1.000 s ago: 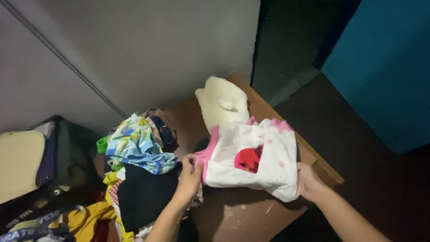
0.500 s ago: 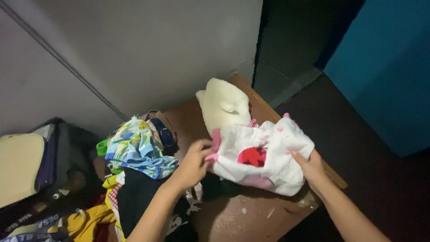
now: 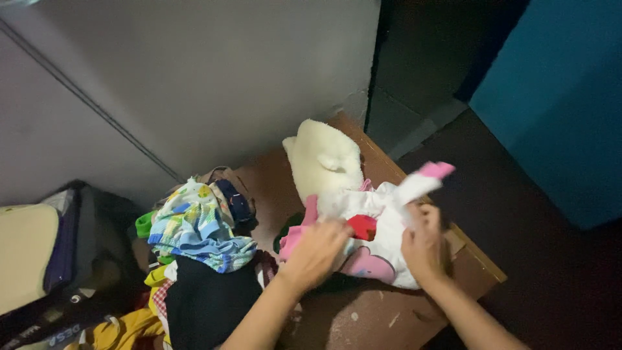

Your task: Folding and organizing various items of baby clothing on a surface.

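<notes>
A small white garment with pink trim and a red print [image 3: 379, 214] lies bunched on the brown wooden table [image 3: 363, 311]. My left hand [image 3: 315, 249] grips its left side near the pink edge. My right hand [image 3: 424, 243] holds the right side, with a pink-cuffed sleeve sticking up above the fingers. A cream plush cushion [image 3: 324, 159] lies just behind the garment.
A heap of clothes [image 3: 194, 227] sits to the left: a blue, yellow and white patterned piece on top, black and yellow ones below. A dark bag [image 3: 78, 259] lies at far left. A grey wall stands behind, a blue wall at right, dark floor below it.
Both hands have moved closer together, folding the white garment in on itself. It went from spread out to bunched, and a pink-cuffed sleeve now sticks up.
</notes>
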